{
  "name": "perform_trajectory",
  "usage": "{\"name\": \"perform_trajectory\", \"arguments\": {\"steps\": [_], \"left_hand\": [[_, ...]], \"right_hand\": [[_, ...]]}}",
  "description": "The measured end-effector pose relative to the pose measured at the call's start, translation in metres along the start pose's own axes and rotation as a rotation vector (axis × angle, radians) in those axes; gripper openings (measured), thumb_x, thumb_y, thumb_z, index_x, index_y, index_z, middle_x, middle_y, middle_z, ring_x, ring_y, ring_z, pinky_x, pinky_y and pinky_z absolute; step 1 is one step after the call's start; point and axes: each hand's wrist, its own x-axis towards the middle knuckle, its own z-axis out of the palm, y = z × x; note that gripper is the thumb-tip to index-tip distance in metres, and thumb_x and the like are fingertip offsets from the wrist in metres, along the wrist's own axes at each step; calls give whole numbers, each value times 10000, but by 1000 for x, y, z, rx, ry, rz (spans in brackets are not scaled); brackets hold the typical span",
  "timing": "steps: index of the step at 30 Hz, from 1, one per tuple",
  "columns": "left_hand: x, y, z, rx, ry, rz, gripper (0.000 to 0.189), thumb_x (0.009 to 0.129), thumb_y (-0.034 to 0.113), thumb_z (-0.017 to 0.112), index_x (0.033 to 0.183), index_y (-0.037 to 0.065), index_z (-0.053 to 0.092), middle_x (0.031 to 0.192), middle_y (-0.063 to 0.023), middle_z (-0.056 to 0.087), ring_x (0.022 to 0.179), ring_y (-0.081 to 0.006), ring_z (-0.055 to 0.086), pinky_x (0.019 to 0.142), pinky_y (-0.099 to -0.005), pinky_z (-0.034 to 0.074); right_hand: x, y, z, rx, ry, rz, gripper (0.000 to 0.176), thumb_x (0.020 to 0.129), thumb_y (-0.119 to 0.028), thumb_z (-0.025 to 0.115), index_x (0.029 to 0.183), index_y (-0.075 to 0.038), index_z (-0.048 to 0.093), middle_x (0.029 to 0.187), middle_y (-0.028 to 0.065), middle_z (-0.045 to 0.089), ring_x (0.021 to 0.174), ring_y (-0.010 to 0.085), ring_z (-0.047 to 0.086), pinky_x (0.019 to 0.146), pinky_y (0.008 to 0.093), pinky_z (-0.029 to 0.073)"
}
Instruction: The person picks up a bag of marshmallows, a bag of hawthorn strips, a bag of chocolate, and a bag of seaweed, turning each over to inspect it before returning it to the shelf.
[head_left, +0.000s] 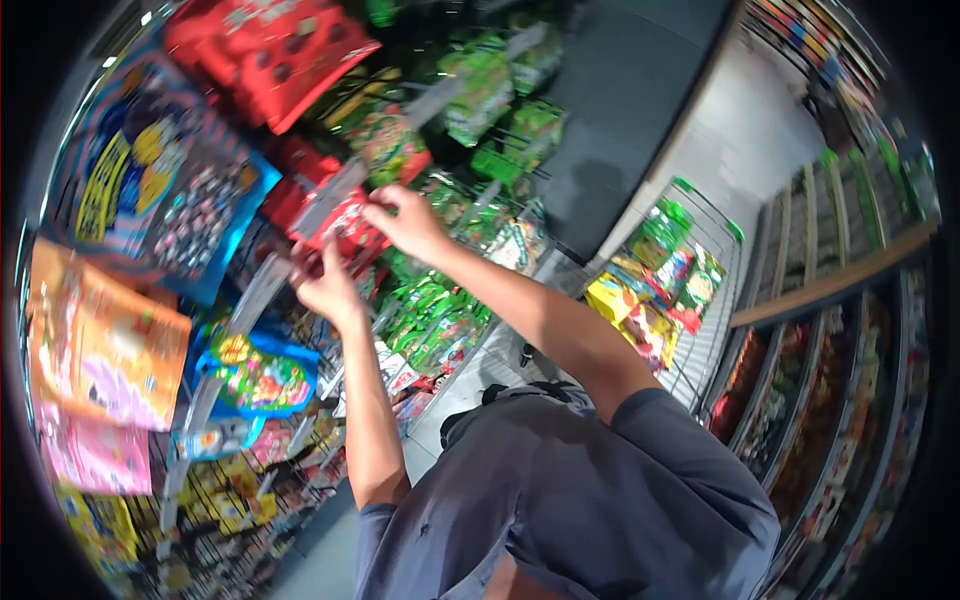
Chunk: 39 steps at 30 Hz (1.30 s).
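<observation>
Aslant, red packet [356, 222] near hands [408, 226] [330, 290]

Packed shop aisle – hanging bags to the left, a loaded cart to the right.
On the left, a large red bag [280, 60] hangs beyond a blue striped bag [115, 185], with an orange bag [110, 335], a pink bag [98, 450] and a bright blue pouch [255, 372] nearer; green packets [482, 95] hang farther off, somewhat blurred. On the right, a wire shopping cart [736, 232] holds colourful packets [645, 335] – beyond it run pale floor tiles [690, 140], with stocked shelves [810, 450] at far right.
</observation>
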Motion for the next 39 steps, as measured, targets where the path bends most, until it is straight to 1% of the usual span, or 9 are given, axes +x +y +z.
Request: {"name": "perform_trajectory", "arguments": {"steps": [2,4,6,12,15,18,26,34,39], "left_hand": [[-19,-25,-12,351,128,349,342,863,159,731,1087,-28,551,964,-73,568,790,-119,532,684,-265,466],[-60,-24,-18,404,33,386,302,896,131,680,1109,-25,534,995,-75,543,857,-136,516,757,-291,448],[-107,-27,-23,373,-191,362,201,901,91,649,1058,-7,572,952,-57,563,829,-142,518,757,-293,439],[-207,-53,-14,384,-1351,209,132,813,82,652,942,55,661,963,-110,676,877,-283,619,814,-388,448],[-247,-74,-2,329,-1479,233,152,810,116,654,949,56,658,950,-110,666,897,-301,611,817,-402,449],[-265,-70,16,316,-1582,249,156,804,120,654,948,60,655,947,-106,661,916,-299,608,819,-420,445],[-308,-93,49,469,-1566,248,136,814,170,651,902,67,639,898,-98,667,870,-307,629,770,-414,467],[-338,-100,56,765,-1375,297,158,823,248,657,775,98,669,760,-76,687,690,-307,654,644,-414,481],[-345,-96,53,845,-1357,429,217,822,219,636,653,96,581,637,-62,631,559,-281,592,613,-390,429]], "right_hand": [[-17,3,-17,-8,-51,95,254,852,-238,676,940,-1,675,849,127,704,772,206,679,728,330,521],[-36,15,-40,-14,-56,131,233,859,-212,657,943,5,672,860,121,707,800,195,684,742,316,527],[-57,20,-67,30,7,155,193,874,-166,624,938,10,669,863,115,710,824,186,690,761,305,532],[-147,47,-160,103,122,396,181,921,-71,531,1018,41,635,872,115,703,834,161,683,761,283,534],[-198,39,-208,4,138,523,193,934,-95,528,1008,51,630,858,110,699,811,147,678,746,280,531],[-245,37,-243,21,217,697,210,963,-135,511,1016,34,624,828,61,664,788,119,636,746,263,518],[-317,47,-281,171,419,784,197,978,-150,523,943,12,630,784,39,653,689,87,589,640,239,475],[-322,43,-312,284,444,819,164,955,-153,586,904,-4,629,760,21,636,696,86,584,650,240,465],[-291,46,-347,646,533,1082,188,959,-203,552,899,-33,604,789,52,646,689,122,613,633,249,484]]}}
